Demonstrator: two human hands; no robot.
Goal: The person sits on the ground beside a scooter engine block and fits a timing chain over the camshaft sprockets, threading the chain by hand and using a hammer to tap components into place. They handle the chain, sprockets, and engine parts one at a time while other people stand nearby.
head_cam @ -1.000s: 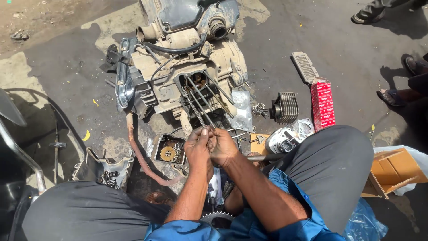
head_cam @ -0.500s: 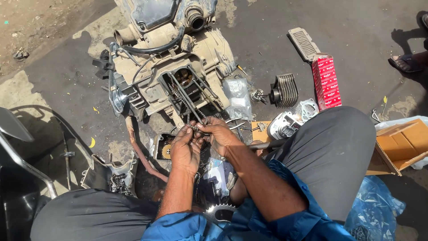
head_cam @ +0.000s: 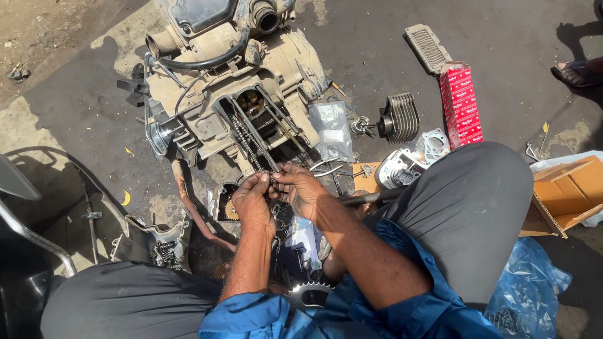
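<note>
Engine block (head_cam: 207,94) is dusty tan with black hoses, chain (head_cam: 251,144) dark grey. Red box (head_cam: 461,107) with a repeating white print, brown cardboard box (head_cam: 565,194), blue plastic bag (head_cam: 527,289), blue shirt (head_cam: 352,314), grey trousers (head_cam: 465,213), dark stained ground (head_cam: 502,37).

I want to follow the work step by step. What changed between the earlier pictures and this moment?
One second ago both hands were pressed together in one knot at the near ends of the engine studs. Now the left hand and right hand are slightly apart, fingertips pinching the chain that runs into the engine. The engine, red box, finned cylinder and cardboard box lie as before; only the camera shifted.
</note>
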